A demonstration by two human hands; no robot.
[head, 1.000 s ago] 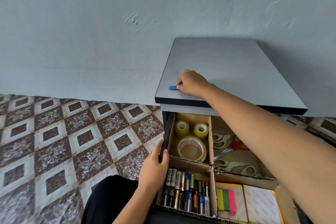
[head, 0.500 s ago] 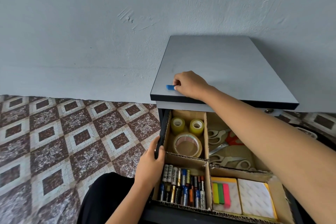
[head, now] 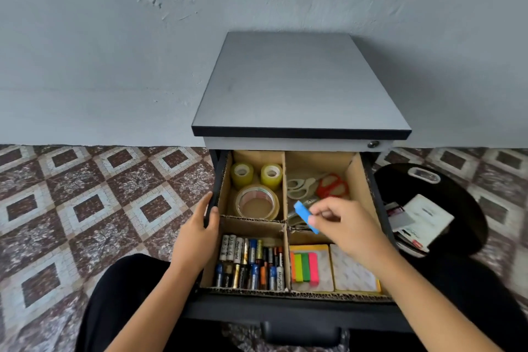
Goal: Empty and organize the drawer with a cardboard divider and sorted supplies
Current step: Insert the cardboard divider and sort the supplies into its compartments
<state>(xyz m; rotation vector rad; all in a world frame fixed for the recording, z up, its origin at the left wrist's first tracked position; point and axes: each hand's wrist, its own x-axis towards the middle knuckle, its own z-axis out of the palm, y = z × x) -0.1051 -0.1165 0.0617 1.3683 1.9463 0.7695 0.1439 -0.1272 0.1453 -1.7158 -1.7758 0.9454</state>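
Now lifted off the cabinet top (head: 297, 88): a small blue strip (head: 306, 216), pinched in the fingertips of the right hand (head: 343, 226), above the scissors (head: 317, 186) at the far right corner of the drawer (head: 285, 313). Left hand (head: 197, 234) gripping the drawer's left edge. Tape rolls (head: 257, 204) far left, batteries (head: 251, 263) near left, sticky notes (head: 304, 267) near right, all within the cardboard divider (head: 284, 194). Seemingly the last loose item, probably bound for the near right corner.

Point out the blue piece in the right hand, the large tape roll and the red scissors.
blue piece (head: 305, 216), head view, its flat face.
large tape roll (head: 257, 216), head view, near wall.
red scissors (head: 333, 186), head view, handle.
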